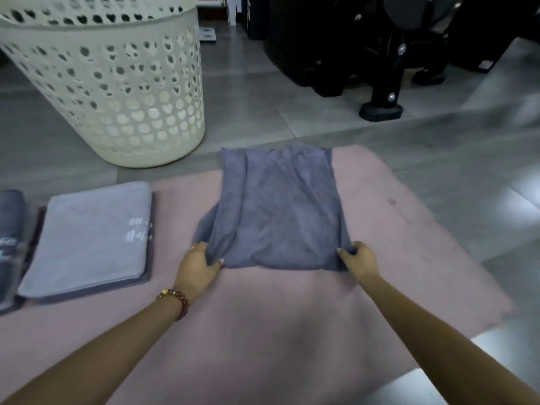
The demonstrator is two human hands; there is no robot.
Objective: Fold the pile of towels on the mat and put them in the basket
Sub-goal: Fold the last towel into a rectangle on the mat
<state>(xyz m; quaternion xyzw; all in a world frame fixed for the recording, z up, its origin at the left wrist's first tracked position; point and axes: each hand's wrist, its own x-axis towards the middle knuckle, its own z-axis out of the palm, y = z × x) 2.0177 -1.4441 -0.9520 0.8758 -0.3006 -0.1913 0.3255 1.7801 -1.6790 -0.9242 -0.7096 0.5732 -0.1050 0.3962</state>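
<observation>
At far left we see a dark rolled towel beside a pale lilac folded towel, both on the pink fabric mat. Behind them the cream perforated plastic basket stands on the grey tiled floor. Our left hand pinches the near left corner of the grey-blue towel spread mid-mat; our right hand grips its right corner.

Grey tiled floor, dim light, pale glare patches along right edge. Black metal equipment frame with bolted foot at far right, dark bulk behind.
</observation>
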